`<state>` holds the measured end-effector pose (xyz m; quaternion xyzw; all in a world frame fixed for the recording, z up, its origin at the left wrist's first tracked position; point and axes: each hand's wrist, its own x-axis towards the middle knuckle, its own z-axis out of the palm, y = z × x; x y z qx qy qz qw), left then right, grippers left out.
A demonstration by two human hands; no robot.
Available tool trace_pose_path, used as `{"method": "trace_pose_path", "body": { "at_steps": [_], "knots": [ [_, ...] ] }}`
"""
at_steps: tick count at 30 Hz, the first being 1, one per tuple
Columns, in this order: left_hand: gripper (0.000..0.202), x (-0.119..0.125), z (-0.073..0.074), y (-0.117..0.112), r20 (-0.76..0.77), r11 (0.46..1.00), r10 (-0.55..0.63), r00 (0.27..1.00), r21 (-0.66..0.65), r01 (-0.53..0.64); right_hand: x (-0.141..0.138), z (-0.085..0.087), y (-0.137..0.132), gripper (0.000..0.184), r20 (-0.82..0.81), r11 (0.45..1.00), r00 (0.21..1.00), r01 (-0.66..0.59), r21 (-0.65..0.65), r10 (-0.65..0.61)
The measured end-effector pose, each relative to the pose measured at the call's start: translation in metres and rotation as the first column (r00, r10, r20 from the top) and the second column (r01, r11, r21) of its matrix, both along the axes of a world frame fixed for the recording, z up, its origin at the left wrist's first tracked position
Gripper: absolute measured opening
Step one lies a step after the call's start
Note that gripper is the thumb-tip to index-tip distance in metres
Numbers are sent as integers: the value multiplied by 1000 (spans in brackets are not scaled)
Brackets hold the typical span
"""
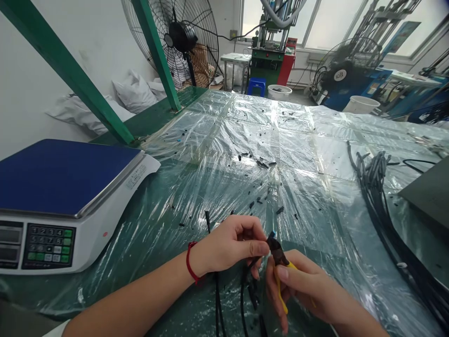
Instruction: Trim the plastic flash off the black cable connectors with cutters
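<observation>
My left hand [242, 241] pinches a thin black cable [242, 299] near its end, thumb against forefinger. In my right hand [298, 285] is a pair of side cutters [278, 255] with yellow handles and dark jaws. The jaws are right at the cable's end, just beyond my left fingertips, and a small blue bit shows at their tip. Whether the jaws are closed on the cable I cannot tell. More black cables [217, 299] run beneath my left wrist toward the front edge.
Left stands a weighing scale [63, 178] with a blue plate. A bundle of black cables [382, 206] lies at right, beside a grey box [430, 194]. Black scraps [261, 164] dot the plastic sheet [224, 140]. Green posts [157, 54] rise at the far left edge.
</observation>
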<state>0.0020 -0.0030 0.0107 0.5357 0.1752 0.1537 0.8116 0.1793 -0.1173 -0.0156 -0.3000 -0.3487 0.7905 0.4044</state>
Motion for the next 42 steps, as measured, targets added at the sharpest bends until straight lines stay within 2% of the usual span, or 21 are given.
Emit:
{"method": "trace_pose_path", "body": {
  "at_steps": [7,15,20,26,30,35,42],
  "knots": [
    [32,-2,1,1,-79,999,21,997,40,-18,2,-2,-7,52,-86,995,995,-53,-84,46],
    [29,-2,-5,3,-38,1000,5,999,-4,-5,-11,1,-14,50,-205,982,978,-13,-189,-26],
    [28,-2,-2,4,-58,1000,21,998,16,-21,-15,3,-16,47,-202,970,976,24,-242,-75],
    [30,-2,3,3,-63,998,55,996,13,-55,-19,-7,-16,47,-330,989,940,38,-146,-85],
    [28,-2,6,1,-84,997,74,994,38,-71,-23,-13,-15,46,-331,990,938,70,-122,-107],
    [26,0,6,-3,-62,990,131,989,58,-128,-21,-11,-13,47,-354,991,931,47,-127,-90],
    [25,4,4,-8,-4,984,179,984,3,-179,-18,-9,-6,45,-347,993,937,8,-120,-49]
  ]
}}
